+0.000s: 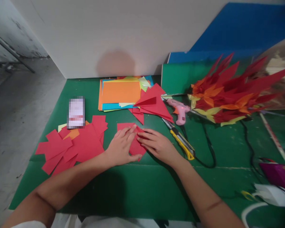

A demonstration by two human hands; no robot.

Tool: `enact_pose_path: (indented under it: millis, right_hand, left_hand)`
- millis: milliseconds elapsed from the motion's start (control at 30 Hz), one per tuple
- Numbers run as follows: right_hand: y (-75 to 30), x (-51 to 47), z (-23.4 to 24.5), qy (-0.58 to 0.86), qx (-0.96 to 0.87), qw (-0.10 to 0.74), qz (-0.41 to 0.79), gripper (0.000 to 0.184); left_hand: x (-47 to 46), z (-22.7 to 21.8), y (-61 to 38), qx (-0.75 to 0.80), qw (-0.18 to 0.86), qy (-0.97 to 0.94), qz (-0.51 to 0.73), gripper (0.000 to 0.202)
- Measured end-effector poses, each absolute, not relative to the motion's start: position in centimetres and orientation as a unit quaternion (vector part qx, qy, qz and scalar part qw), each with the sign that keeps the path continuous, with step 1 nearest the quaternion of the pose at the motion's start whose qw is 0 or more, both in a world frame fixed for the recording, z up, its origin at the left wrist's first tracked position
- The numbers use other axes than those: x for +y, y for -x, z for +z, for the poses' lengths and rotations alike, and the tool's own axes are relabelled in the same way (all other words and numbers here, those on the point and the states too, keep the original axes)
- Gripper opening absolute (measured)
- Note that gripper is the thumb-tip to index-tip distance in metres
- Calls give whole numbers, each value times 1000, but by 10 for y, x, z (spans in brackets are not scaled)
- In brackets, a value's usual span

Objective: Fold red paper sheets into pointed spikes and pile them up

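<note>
Head view, ordered outward from the near edge of the green desk (pixel 156 193). A purple object (pixel 279 175) lies on the right side, cut off by the border. At the middle, a short way in from the near edge, a red sheet (pixel 136 146) lies partly folded beneath both hands. The left hand (pixel 121 144) rests flat on it, grip spread, thumb set apart from the fingers. The right hand (pixel 160 145) lays its fingers on the sheet's right side; its thumb is hidden, so whether this grip pinches the paper cannot be told. Toward the left edge, red cut-outs (pixel 90 144) overlap, with a pixelated phone-like object (pixel 76 110) at their far side. Right of the right hand, a yellow-handled cutter (pixel 182 143) lies aslant, blade end toward the far edge. Beyond it lies a pink glue gun (pixel 180 110), just beside folded red shapes (pixel 154 107). A stack of coloured paper (pixel 121 91) lies along the far edge. Toward the far right corner sits a flame-like paper cluster (pixel 237 88). A white panel (pixel 109 38) rises behind.
</note>
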State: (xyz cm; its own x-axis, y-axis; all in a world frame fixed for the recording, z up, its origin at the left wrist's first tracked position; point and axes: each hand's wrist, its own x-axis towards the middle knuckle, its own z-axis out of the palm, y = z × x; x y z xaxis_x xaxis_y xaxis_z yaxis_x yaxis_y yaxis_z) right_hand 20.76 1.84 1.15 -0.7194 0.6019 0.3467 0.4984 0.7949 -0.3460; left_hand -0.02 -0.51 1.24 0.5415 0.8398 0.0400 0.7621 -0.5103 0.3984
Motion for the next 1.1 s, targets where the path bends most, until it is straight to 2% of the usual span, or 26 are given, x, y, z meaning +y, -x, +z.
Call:
enact_pose_path:
  millis: [667, 1100]
  right_hand:
    - [-205, 17, 14, 308, -916, 231, 109, 27]
    - [-206, 17, 11, 317, -912, 227, 129, 27]
  left_hand:
    - [-6, 12, 2, 454, 149, -871, 117, 58]
    - [-7, 7, 1, 447, 141, -872, 138, 66]
